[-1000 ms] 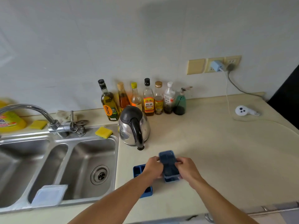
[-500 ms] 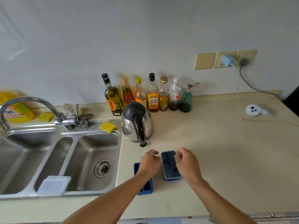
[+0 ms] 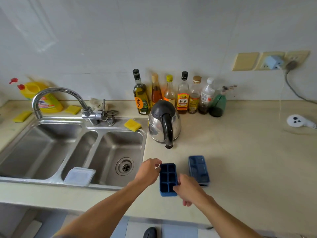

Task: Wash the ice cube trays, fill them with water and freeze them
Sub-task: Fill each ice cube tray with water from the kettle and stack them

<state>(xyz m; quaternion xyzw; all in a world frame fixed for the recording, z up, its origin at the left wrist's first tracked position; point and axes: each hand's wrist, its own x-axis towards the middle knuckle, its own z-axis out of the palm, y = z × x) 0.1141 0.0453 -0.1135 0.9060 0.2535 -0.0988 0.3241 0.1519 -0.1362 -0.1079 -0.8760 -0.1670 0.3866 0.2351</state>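
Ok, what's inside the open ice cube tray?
Inside the open ice cube tray: bare dark compartments, no ice; water cannot be ruled out. The right hand covers its near right corner.

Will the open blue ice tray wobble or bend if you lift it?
Probably light: the open blue tray looks empty. It may flex a little, looking like soft silicone. Low and flat on the counter, it shouldn't tip.
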